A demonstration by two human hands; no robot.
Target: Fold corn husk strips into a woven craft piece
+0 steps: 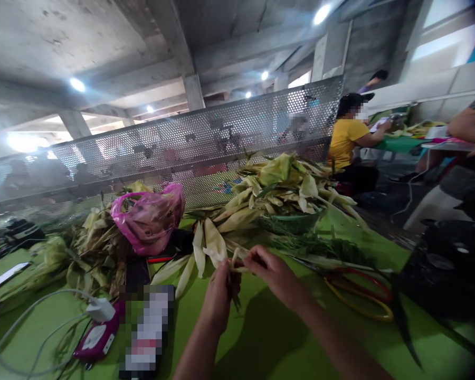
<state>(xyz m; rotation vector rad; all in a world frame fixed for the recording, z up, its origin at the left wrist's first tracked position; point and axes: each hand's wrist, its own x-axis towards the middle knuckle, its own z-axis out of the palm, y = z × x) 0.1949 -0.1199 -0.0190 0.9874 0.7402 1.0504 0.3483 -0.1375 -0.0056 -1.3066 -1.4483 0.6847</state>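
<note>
My left hand [221, 293] is closed around a bundle of pale corn husk strips, held above the green tabletop [257, 338]. Close by on its right, my right hand [269, 272] pinches the end of a husk strip [239, 264] that runs across from the bundle. Just beyond the hands, loose pale husks [214, 240] lie spread on the table. Behind them a green basket [293, 222] carries a heap of corn husks [285, 182]. Some of the strip between my fingers is hidden.
To the right lie large scissors [360, 295] with red and yellow handles. A pink plastic bag [150, 216] sits at left among more husks. Nearer are a phone [150, 332], a purple power strip [98, 335] and a charger [101, 310]. A person in yellow [348, 140] sits beyond a perforated metal screen [198, 148].
</note>
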